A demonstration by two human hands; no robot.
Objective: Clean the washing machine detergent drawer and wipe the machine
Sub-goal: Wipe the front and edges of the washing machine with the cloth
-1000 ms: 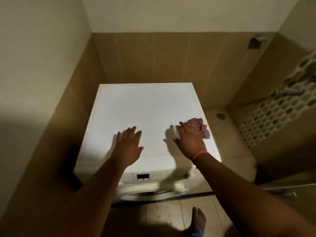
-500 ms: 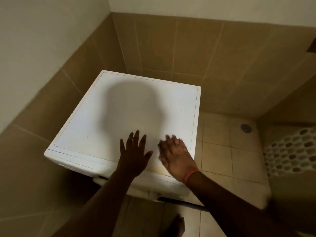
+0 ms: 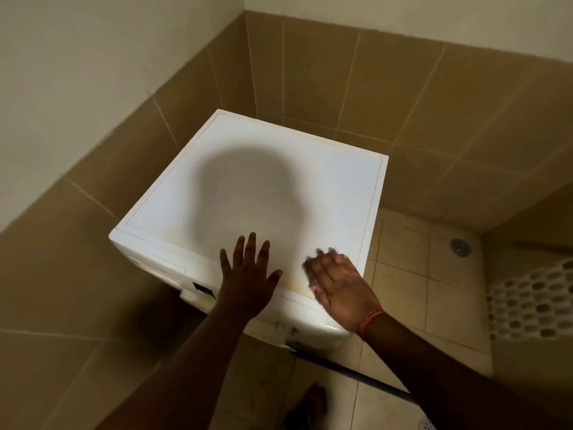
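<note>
The white washing machine (image 3: 248, 169) stands in a tiled corner, and I look down on its top. My left hand (image 3: 248, 274) lies flat on the front edge of the top with its fingers spread. My right hand (image 3: 338, 283), with an orange band on the wrist, presses down near the front right corner and is motion-blurred. Only a pinkish trace of the cloth (image 3: 312, 286) shows at its fingertips; the rest is hidden under the palm. The front panel with the drawer area (image 3: 148, 268) and a small dark window (image 3: 203, 290) shows at a steep angle.
Brown tiled walls close in behind and left of the machine. Beige floor tiles with a round drain (image 3: 460, 246) lie to the right, next to a white perforated surface (image 3: 533, 302). A dark hose or bar (image 3: 341, 369) runs along the floor by my foot (image 3: 313, 401).
The view has swung left and closer. My right hand has slid with the cloth from the right edge toward the front corner, covering the cloth. My left hand stays flat on the top.
</note>
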